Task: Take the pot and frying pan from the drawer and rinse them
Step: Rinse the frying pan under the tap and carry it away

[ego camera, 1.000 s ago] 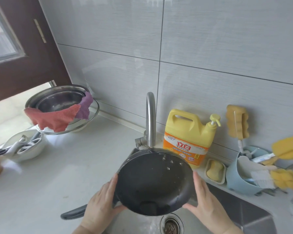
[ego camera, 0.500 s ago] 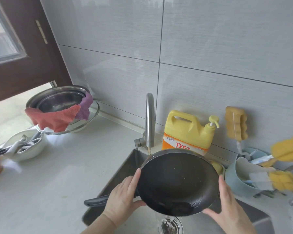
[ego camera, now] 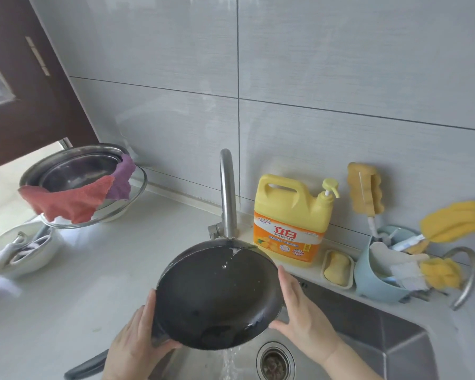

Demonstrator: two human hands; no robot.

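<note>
Black frying pan point(ego camera: 217, 294) — tilted, wet

Black frying pan point(ego camera: 217, 294), yellow detergent jug point(ego camera: 290, 215) with orange label, red cloth point(ego camera: 66, 201), purple cloth point(ego camera: 122, 178).

Both hands raised, facing each other; left hand point(ego camera: 133, 341) curled, right hand point(ego camera: 303, 319) fingers straight.

Pan handle point(ego camera: 87, 367) partly hidden; wrists perhaps cropped
</note>
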